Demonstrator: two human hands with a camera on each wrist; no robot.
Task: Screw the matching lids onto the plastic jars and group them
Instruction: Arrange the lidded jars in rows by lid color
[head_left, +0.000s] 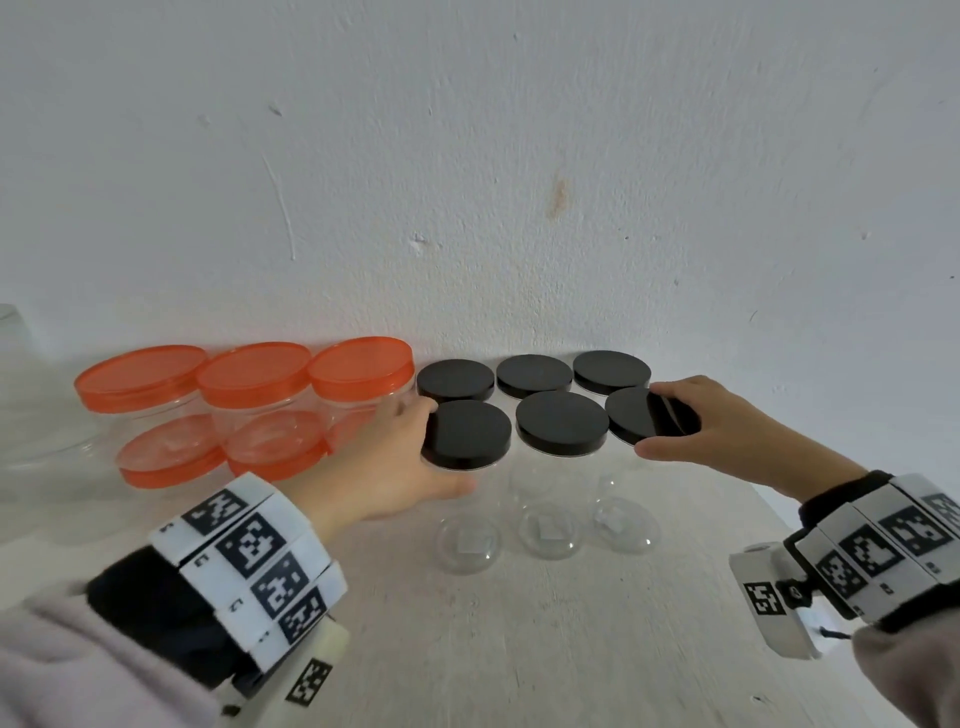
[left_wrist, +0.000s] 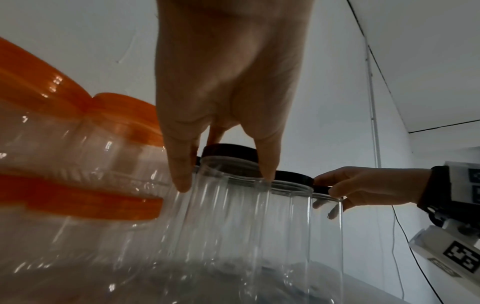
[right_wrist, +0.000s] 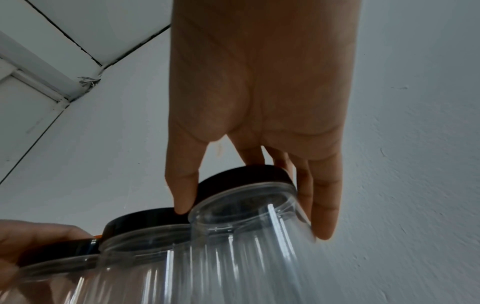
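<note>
- We judge the lids are all on and we are at the grouping step: six clear jars with black lids stand in two rows by the wall (head_left: 519, 208).
- Our left hand (head_left: 395, 457) grasps the front left jar (head_left: 466, 434) just under its lid, thumb and fingers round it.
- Our right hand (head_left: 727, 426) grasps the front right jar (head_left: 641, 422) the same way.
- The middle jar (head_left: 562, 423) stands between, untouched.
- Next we would press the outer jars inward, gently, since the empty jars look light and could tip.
- The orange-lidded jars (head_left: 254, 374) sit just beside our left hand, crowding that side of the table (head_left: 571, 649).
</note>
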